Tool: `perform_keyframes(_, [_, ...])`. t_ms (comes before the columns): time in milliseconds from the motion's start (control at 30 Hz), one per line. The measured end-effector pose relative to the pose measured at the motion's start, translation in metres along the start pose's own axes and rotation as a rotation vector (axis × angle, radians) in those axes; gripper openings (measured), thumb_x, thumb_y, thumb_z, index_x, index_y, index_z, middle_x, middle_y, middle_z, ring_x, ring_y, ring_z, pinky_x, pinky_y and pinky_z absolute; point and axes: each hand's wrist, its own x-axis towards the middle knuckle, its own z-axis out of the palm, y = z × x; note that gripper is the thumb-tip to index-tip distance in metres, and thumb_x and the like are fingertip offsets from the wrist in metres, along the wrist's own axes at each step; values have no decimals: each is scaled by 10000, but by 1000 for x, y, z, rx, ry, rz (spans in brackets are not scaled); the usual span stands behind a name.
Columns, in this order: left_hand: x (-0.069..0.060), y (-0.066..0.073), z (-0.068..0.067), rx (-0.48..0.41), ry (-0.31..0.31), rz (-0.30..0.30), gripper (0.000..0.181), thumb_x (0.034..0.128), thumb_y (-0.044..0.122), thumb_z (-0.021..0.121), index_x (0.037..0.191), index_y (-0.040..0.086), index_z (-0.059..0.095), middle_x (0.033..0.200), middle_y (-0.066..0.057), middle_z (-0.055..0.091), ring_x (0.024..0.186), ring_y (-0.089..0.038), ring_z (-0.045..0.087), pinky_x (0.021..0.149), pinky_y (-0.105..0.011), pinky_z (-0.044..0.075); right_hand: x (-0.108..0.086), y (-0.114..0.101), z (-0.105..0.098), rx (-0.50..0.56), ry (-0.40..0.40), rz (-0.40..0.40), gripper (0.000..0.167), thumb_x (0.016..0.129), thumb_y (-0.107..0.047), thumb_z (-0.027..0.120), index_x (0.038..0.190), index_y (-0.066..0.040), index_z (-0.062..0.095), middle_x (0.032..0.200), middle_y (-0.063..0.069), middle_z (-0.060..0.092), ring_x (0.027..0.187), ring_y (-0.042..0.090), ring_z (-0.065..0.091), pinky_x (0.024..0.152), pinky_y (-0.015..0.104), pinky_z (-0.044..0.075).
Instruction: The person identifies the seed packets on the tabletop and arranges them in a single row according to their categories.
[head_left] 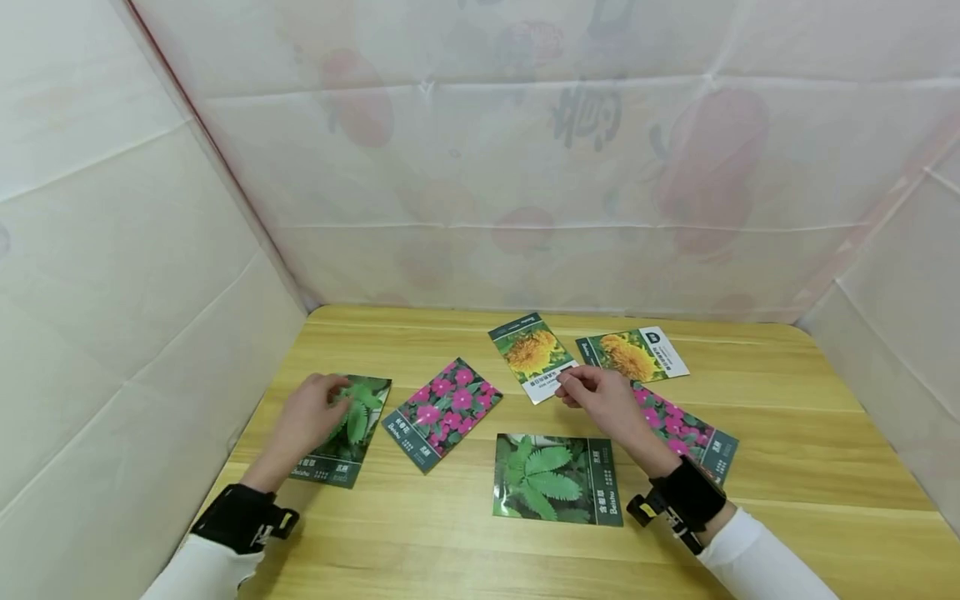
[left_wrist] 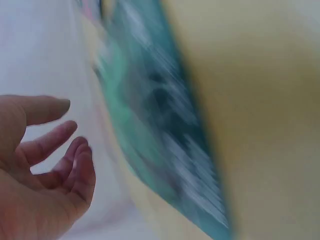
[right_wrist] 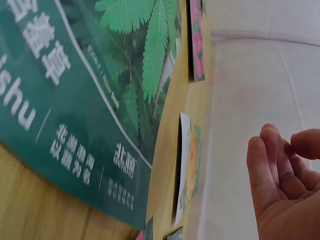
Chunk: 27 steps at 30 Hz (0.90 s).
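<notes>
Hands well apart, free, fingers loosely curled: left hand (head_left: 309, 412) above left mimosa seed packet (head_left: 363, 421), right hand (head_left: 609, 408) near left yellow-flower packet (head_left: 529, 352). On wooden tabletop (head_left: 420, 542): front mimosa packet (head_left: 553, 479), lettered 含羞草, Beishu; left periwinkle packet (head_left: 446, 412), lettered 长春花, Beishu.

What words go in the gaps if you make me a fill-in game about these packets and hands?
1. There are ____ packets altogether.
2. The leaves on the packet nearest the left hand are ____.
3. Both wristbands are ____.
4. Both sleeves are ____.

Missing words: six, green, black, white.
</notes>
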Motion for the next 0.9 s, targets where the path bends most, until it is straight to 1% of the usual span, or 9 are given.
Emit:
perform_keyframes(100, [10, 30, 9, -8, -64, 69, 324, 959, 139, 663, 1223, -47, 640, 1095, -227, 640, 965, -345, 634, 786, -486, 566, 5, 19, 3, 19, -14, -33, 454, 995, -468, 578, 1170, -60, 678, 1000, 112, 713, 918, 202, 708, 796, 284, 611])
perform_keyframes(200, [17, 54, 19, -8, -155, 106, 351, 961, 166, 676, 1249, -29, 627, 1137, -213, 643, 1016, -345, 638, 804, -461, 575, 7, 30, 5, 28, -30, -62, 423, 1009, -434, 570, 1187, -63, 669, 1002, 109, 706, 913, 204, 701, 793, 303, 609])
perform_keyframes(233, [20, 60, 23, 2, -181, 116, 368, 958, 177, 681, 1262, -23, 619, 1153, -210, 639, 1028, -340, 639, 808, -452, 578, 7, 30, 4, 32, -37, -79, 414, 1017, -407, 567, 1194, -45, 666, 999, 124, 705, 904, 219, 700, 780, 320, 610])
perform_keyframes(367, [26, 77, 39, 86, -257, 134, 481, 939, 249, 716, 1306, -28, 575, 1171, -215, 597, 974, -301, 622, 794, -426, 571, 7, 31, 6, -4, -15, -49, 439, 1001, -478, 558, 1179, -96, 679, 988, 63, 713, 903, 165, 702, 777, 265, 605])
perform_keyframes(467, [28, 82, 48, 147, -269, 142, 596, 899, 309, 763, 1327, -42, 542, 1135, -211, 575, 903, -267, 584, 762, -411, 555, 3, 18, 6, -22, -6, -23, 462, 1005, -472, 560, 1177, -60, 678, 984, 92, 715, 910, 197, 706, 776, 272, 609])
perform_keyframes(533, [28, 83, 52, 167, -261, 151, 646, 870, 316, 793, 1334, -47, 528, 1117, -217, 562, 887, -272, 566, 744, -413, 545, -1, 1, 4, -5, -21, 0, 465, 1014, -415, 575, 1188, 7, 665, 991, 154, 713, 924, 271, 706, 780, 310, 617])
perform_keyframes(667, [30, 82, 58, 173, -241, 154, 699, 833, 321, 830, 1351, -27, 516, 1124, -229, 538, 908, -304, 557, 718, -423, 535, -7, -25, -1, 30, -36, 80, 442, 1013, -349, 600, 1196, 48, 660, 1007, 220, 713, 963, 370, 697, 815, 340, 620])
perform_keyframes(800, [35, 80, 62, 123, -246, 125, 826, 800, 311, 863, 1441, -6, 451, 1154, -248, 523, 903, -304, 548, 716, -426, 533, -8, -25, 0, 21, -32, 109, 429, 1014, -358, 597, 1199, 24, 666, 1026, 214, 713, 973, 339, 701, 831, 348, 617])
perform_keyframes(900, [41, 78, 65, 62, -251, 105, 928, 801, 258, 863, 1525, 10, 338, 1179, -242, 557, 909, -265, 573, 761, -415, 549, -6, -8, 2, 16, -30, 42, 423, 1023, -362, 578, 1203, 11, 663, 1013, 180, 714, 937, 274, 707, 800, 342, 619])
